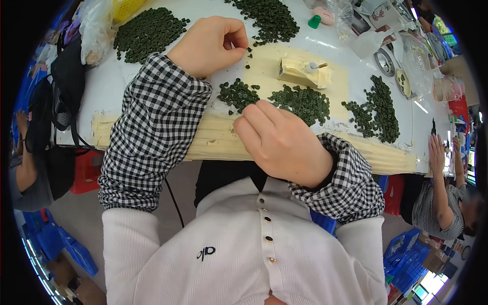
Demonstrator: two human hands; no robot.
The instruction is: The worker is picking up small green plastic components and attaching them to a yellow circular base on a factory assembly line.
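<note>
My left hand point(211, 46) is above the table with thumb and forefinger pinched together. Small dark green round pieces lie right at its fingertips, and whether one is between them cannot be made out. My right hand point(284, 140) is closed over the table's near edge, its fingers curled down; what they may hold is hidden. Just beyond it are a small pile point(239, 95) and a wider pile point(302, 104) of the same green pieces. Behind these sits a small block wrapped in cream tape point(297, 76), with a grey round piece point(311, 66) and a thin pin on top.
More green pieces form a far left heap point(150, 35), a far middle heap point(269, 20) and a right heap point(381, 109). Tape rolls point(384, 62), plastic bags and a green cone point(314, 21) lie at the back right. A black bag point(67, 86) hangs at left. Other people sit at both sides.
</note>
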